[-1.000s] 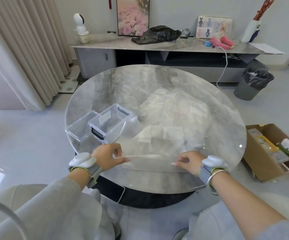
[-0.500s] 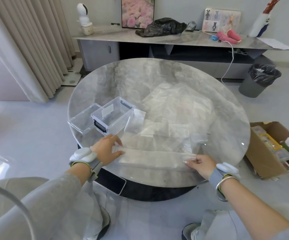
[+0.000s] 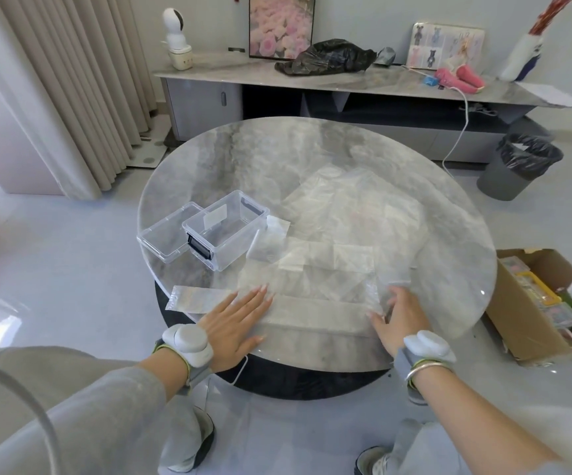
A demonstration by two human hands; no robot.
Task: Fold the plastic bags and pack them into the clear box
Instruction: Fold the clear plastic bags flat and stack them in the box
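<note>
My left hand (image 3: 235,320) lies flat, its fingers straight and nearly together, pressing the folded plastic bag (image 3: 315,313) onto the round table (image 3: 312,149) near its front edge. My right hand (image 3: 399,315) rests on the bag's right end, fingers loosely extended and thumb apart. Blur hides finer detail. The clear box (image 3: 226,234) stands open at the table's left, its lid (image 3: 168,234) just beside it. Unfolded bags (image 3: 346,217) lie behind.

Single head-worn wide view looks down, seemingly close, over the round table (image 3: 312,159).
</note>
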